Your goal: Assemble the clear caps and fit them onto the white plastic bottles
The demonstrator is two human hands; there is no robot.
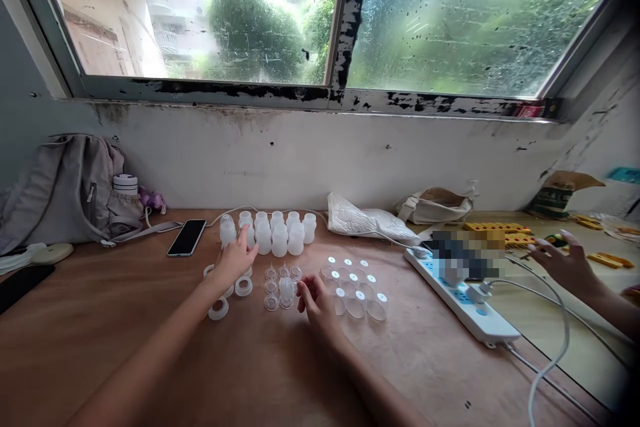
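Note:
My left hand (236, 259) reaches over white rings (218, 309), its fingers apart at the front of several frosted white bottles (280, 240). One bottle (227, 230) at the left end wears a clear cover. Nothing shows in that hand. Curled fingers of my right hand (317, 300) are beside a clear ribbed piece (287, 288), which stands among small clear nipple-like parts (271, 287); whether the fingers touch it is unclear. Right of this hand lie clear oval pieces (355, 308) with small white discs (360, 295).
A phone (187, 238), a grey backpack (75, 187) and a purple toy (151, 200) are at the left. A white plastic bag (365, 219) rests by the wall. A power strip (463, 300) with cables lies right, near another person's hand (567, 263) and yellow parts (500, 233).

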